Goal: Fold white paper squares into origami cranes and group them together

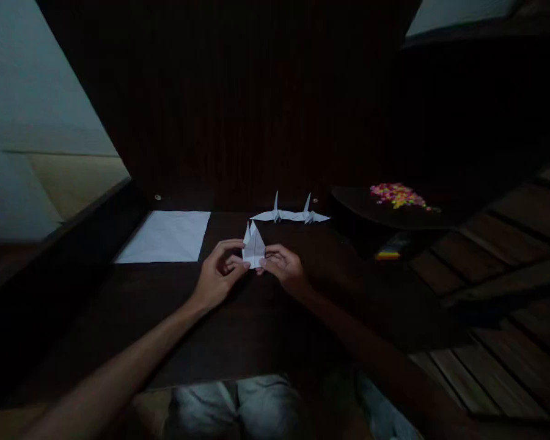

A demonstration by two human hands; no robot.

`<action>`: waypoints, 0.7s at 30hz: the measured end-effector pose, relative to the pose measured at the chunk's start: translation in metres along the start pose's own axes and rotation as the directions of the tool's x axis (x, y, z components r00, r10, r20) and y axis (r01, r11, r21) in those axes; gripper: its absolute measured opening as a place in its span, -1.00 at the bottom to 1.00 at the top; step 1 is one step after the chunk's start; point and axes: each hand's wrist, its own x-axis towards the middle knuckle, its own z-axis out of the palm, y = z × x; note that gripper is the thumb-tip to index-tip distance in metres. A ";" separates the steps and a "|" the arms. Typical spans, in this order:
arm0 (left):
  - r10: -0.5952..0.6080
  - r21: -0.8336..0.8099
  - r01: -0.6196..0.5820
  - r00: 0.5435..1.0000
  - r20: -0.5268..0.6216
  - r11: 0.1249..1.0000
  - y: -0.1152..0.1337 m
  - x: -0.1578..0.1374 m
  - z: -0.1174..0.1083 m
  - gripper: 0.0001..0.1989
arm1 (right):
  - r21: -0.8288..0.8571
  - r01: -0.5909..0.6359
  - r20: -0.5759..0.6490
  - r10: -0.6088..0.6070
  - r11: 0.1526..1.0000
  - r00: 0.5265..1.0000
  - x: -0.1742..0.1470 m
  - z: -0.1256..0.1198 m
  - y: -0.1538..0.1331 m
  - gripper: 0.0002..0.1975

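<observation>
Between my two hands is a partly folded white paper (254,245), upright, with pointed tips at its top and a crease down its middle. My left hand (217,272) pinches its lower left side between thumb and fingers. On the opposite side, my right hand (285,267) grips the lower right corner the same way. Two finished white paper cranes (275,215) stand side by side just behind the folded paper, wings touching or nearly so. Some fingertips are hidden behind the paper.
Flat white paper sheets (165,237) lie left on the dark table (211,330). A raised dark board (9,269) edges the left side. At right, a curved dark shelf (352,201) bears a heap of small colourful pieces (401,195). A dark panel (238,104) rises behind.
</observation>
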 end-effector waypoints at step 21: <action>-0.088 0.146 0.085 0.996 0.010 0.986 0.006 0.000 -0.007 -0.86 | -0.162 0.064 -0.024 -0.069 0.985 0.997 -0.007 0.003 -0.005 -0.84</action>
